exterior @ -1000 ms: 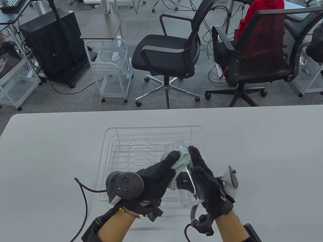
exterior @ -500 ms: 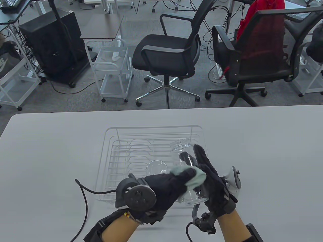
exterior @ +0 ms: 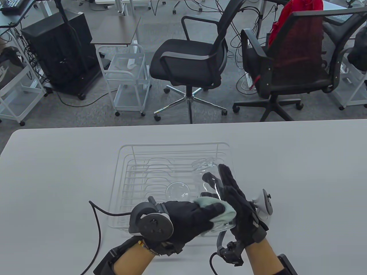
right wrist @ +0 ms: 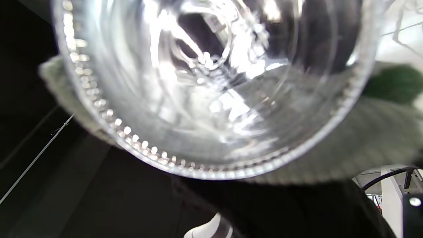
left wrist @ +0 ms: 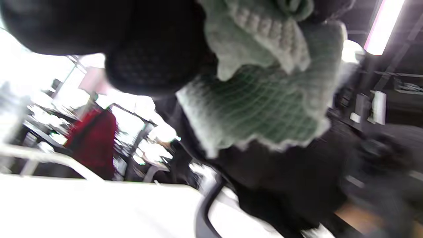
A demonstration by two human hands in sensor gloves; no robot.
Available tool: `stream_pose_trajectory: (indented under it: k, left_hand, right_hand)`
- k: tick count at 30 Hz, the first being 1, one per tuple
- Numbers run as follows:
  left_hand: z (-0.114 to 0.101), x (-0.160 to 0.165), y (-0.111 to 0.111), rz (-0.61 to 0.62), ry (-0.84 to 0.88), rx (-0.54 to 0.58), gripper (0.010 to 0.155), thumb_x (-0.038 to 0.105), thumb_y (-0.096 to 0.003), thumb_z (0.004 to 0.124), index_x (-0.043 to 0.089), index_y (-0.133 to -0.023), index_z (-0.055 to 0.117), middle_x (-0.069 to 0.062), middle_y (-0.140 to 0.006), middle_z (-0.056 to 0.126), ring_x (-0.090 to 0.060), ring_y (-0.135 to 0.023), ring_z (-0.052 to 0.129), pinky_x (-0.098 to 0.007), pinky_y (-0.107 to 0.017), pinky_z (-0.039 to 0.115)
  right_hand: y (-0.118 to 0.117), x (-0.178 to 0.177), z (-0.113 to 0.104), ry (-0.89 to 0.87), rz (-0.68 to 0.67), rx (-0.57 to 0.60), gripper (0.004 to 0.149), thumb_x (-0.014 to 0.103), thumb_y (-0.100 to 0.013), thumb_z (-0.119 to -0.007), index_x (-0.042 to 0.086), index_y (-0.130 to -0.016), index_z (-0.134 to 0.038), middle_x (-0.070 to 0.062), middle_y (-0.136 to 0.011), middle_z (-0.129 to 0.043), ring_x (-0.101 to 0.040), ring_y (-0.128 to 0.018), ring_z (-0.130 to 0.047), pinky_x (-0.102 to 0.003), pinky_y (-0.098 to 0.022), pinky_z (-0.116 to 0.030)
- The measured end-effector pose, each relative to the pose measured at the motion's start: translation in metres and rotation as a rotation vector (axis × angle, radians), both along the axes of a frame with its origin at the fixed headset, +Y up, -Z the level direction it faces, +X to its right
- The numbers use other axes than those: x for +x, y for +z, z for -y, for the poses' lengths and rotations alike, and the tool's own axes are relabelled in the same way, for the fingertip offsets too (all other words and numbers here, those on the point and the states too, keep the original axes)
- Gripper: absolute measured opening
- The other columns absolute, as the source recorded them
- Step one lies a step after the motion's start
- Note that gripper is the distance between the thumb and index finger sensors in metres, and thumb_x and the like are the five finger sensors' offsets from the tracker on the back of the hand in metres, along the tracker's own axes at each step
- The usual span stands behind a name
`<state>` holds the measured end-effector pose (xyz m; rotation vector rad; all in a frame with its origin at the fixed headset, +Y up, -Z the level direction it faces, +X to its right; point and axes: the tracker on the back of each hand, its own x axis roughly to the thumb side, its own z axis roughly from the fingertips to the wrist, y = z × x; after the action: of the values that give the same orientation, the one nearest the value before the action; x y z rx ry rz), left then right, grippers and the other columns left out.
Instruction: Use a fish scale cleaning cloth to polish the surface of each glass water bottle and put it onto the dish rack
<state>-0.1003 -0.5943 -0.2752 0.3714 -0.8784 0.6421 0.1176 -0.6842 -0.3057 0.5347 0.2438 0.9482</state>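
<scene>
**Mid-polish: bottle in right hand, cloth working near the base**

So, the glass bottle (exterior: 210,194) is up off the surface, tilted, mouth pointing away from the person, base toward them, hovering over the near right part of the dish rack (exterior: 172,183). Right hand (exterior: 238,206) wraps it from the right side w/ fingers (exterior: 226,177) laid long up the wall, thumb showing thru the glass on the far side. Firm wrap, not a pinch.

Left hand (exterior: 189,217) has the fish scale cloth (exterior: 220,207) bunched under curled fingers, pressed on the bottle's lower wall, just left of the right hand's fingers. Left wrist view shows the cloth's scale weave (left wrist: 264,109) folded in the grip.

Doing it well, my judgement:
- keep cloth flat on the glass, not a wad, so more weave touches
- rotate the bottle w/ the right hand so the covered strip under those fingers gets wiped too
- base rim looks worth a pass; right wrist view shows cloth (right wrist: 363,138) already behind it
- glass + glove = slippery, so no loosening the right grip while rubbing hard

A second glass piece (exterior: 177,190) sits in the rack, just beyond the left fingers.
</scene>
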Motion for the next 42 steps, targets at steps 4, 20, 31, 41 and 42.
stream_pose_trajectory:
  k: [4,20,31,41,42]
  left_hand:
    - [0.005,-0.019,-0.022,-0.122,0.234,-0.235,0.053,0.052,-0.0563,0.064,0.054,-0.107,0.047,-0.006,-0.067,0.096,-0.032,-0.044,0.108,-0.042,-0.025,0.095]
    - [0.0,0.008,0.001,0.051,-0.119,0.003,0.053,0.061,-0.054,0.065,0.057,-0.105,0.055,0.001,-0.06,0.1,-0.028,-0.038,0.11,-0.038,-0.021,0.096]
    - [0.002,-0.009,-0.011,-0.021,0.047,-0.095,0.052,0.056,-0.0556,0.068,0.051,-0.106,0.057,-0.004,-0.058,0.099,-0.028,-0.035,0.109,-0.039,-0.018,0.095]
    - [0.0,0.012,0.013,0.065,-0.043,-0.048,0.053,0.059,-0.0538,0.07,0.051,-0.105,0.061,-0.002,-0.052,0.1,-0.025,-0.029,0.109,-0.037,-0.013,0.094]
    - [-0.003,0.011,0.011,0.05,-0.05,-0.025,0.053,0.06,-0.0537,0.07,0.051,-0.105,0.062,-0.002,-0.052,0.1,-0.025,-0.029,0.109,-0.037,-0.013,0.095]
  right_hand:
    - [0.002,-0.002,-0.002,0.059,-0.028,0.011,0.067,0.06,-0.065,-0.068,0.037,-0.113,-0.028,-0.027,-0.12,-0.034,-0.048,-0.086,-0.071,-0.053,-0.059,-0.079]
    - [0.0,0.003,0.004,0.004,0.071,-0.044,0.067,0.06,-0.066,-0.066,0.037,-0.113,-0.024,-0.027,-0.12,-0.03,-0.048,-0.087,-0.068,-0.054,-0.061,-0.076]
    - [0.003,-0.006,0.003,0.06,0.054,-0.025,0.066,0.059,-0.066,-0.066,0.037,-0.113,-0.024,-0.027,-0.119,-0.03,-0.048,-0.087,-0.068,-0.054,-0.061,-0.077]
    - [0.002,0.003,0.0,-0.001,0.095,-0.031,0.066,0.06,-0.066,-0.065,0.038,-0.113,-0.024,-0.027,-0.12,-0.029,-0.047,-0.088,-0.068,-0.054,-0.061,-0.077]
    - [0.002,0.002,0.0,0.002,0.069,-0.024,0.066,0.06,-0.066,-0.064,0.038,-0.113,-0.023,-0.026,-0.12,-0.029,-0.047,-0.088,-0.067,-0.054,-0.062,-0.076]
